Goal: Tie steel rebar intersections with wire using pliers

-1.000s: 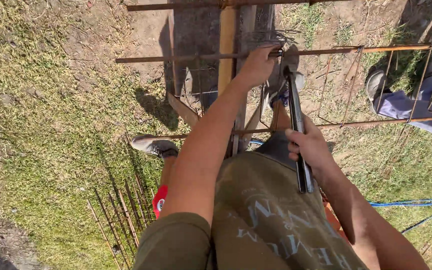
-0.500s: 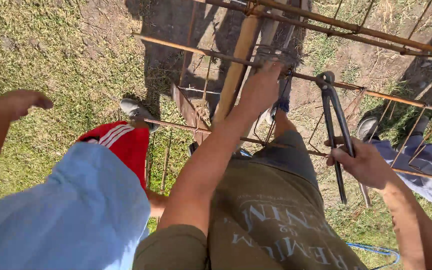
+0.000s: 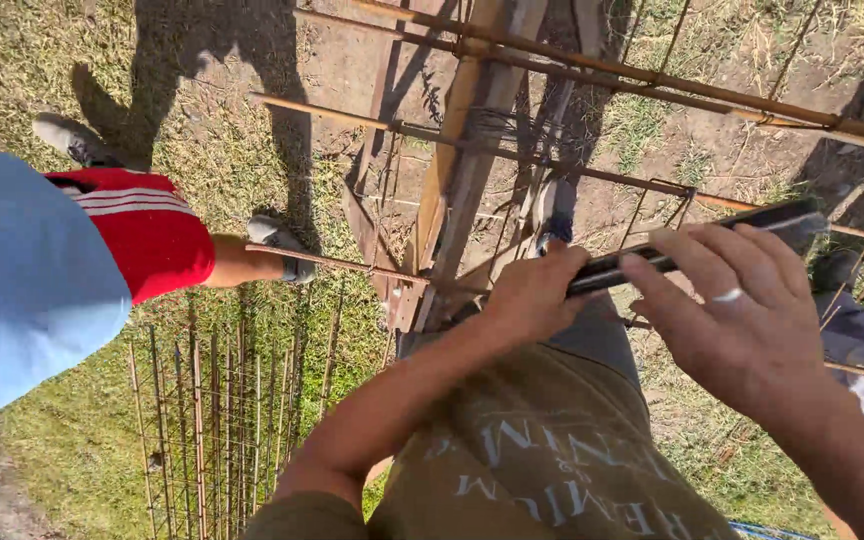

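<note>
A worker's left hand [image 3: 532, 295] curls shut around one end of a dark metal tool [image 3: 692, 240], while right-hand fingers [image 3: 712, 270] press loosely across it, rusty rebar [image 3: 592, 175] just beyond the fingertips.

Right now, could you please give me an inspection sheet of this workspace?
Surface: patchy grass and bare dirt.
Job's things: dark long-handled tool held across rusty rebar cage; wooden plank under the bars.
Clutter: rebar mesh flat on the grass.
Grippers: left hand grips the tool's near end; right hand closed over its handle.
Cables: nothing seen.
Surroundings: another person in red shorts stands at left.
</note>
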